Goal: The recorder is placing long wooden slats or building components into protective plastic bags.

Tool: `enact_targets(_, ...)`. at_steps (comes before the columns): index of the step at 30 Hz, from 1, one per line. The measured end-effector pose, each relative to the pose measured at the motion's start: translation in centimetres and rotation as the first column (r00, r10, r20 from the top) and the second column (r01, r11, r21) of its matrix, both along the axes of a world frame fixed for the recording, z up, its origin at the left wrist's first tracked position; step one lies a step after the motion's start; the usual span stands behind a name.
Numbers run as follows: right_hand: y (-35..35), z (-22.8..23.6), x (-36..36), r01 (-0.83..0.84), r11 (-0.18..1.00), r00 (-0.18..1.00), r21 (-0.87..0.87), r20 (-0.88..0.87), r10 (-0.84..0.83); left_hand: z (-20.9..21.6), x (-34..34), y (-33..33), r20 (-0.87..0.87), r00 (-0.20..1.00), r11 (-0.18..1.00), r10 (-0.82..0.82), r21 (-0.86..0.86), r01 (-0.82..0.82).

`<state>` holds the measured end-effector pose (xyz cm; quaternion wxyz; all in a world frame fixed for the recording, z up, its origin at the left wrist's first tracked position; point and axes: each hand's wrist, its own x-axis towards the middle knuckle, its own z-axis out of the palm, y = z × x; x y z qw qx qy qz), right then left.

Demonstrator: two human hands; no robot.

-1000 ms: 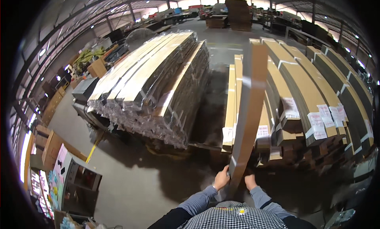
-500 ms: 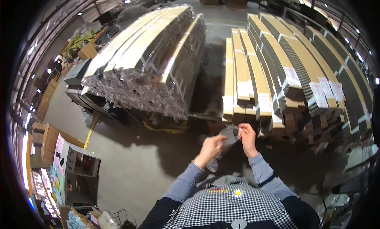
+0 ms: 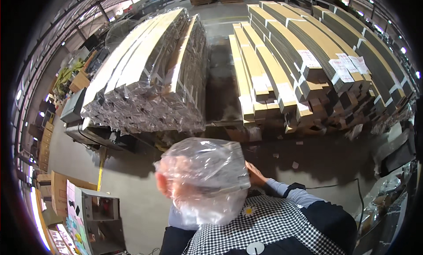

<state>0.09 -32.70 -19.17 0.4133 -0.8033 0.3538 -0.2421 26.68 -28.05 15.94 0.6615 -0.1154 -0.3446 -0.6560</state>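
Observation:
A clear plastic bag (image 3: 207,167) is spread out and puffed up in front of my body, close to the head camera. My left hand (image 3: 174,178) shows blurred through the plastic on the bag's left side. Whether it is inside the bag or behind it, I cannot tell; its fingers bear against the film. At the opposite edge, my right hand (image 3: 256,175) grips the bag, its fingertips partly hidden by the plastic. The bag covers most of my left forearm.
Long cardboard packs wrapped in clear film (image 3: 141,79) are stacked ahead on the left. Strapped, labelled long cardboard bundles (image 3: 282,57) are piled ahead on the right. A grey cabinet (image 3: 103,211) stands at left, and a black cable (image 3: 359,193) runs along the right.
The bag, earlier small and bunched between both hands, is now opened out wide and raised nearer the camera. My left hand has moved left and behind plastic; my right hand moved lower.

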Motion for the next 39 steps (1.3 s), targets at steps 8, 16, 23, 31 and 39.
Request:
enact_targets(8,-9.7,1.7,9.0,0.376,0.884,0.811,0.279,0.363,-0.46,-1.3,2.0,-1.2,0.591,0.646,0.528,0.482,0.393,-0.753)
enact_targets(16,-40.5,10.7,18.7,0.724,0.688,0.624,0.042,0.383,-0.681,-5.5,6.1,-4.6,0.71,0.563,0.316,0.423,0.467,-0.826)
enact_targets(23,-41.7,-6.4,29.1,0.753,0.33,0.285,-0.569,-0.17,-0.943,-6.1,8.4,-8.9,0.716,0.545,0.205,0.437,0.511,-0.835)
enact_targets(31,-40.1,-7.2,25.0,0.174,0.954,0.922,-0.242,-0.301,-0.244,-7.6,8.9,-11.0,0.775,0.451,0.221,0.444,0.393,-0.893)
enact_targets(39,-31.6,20.0,10.6,0.59,0.543,0.752,-0.597,0.161,-0.64,-8.6,5.0,-9.5,0.861,0.025,0.314,0.509,-0.158,-0.936)
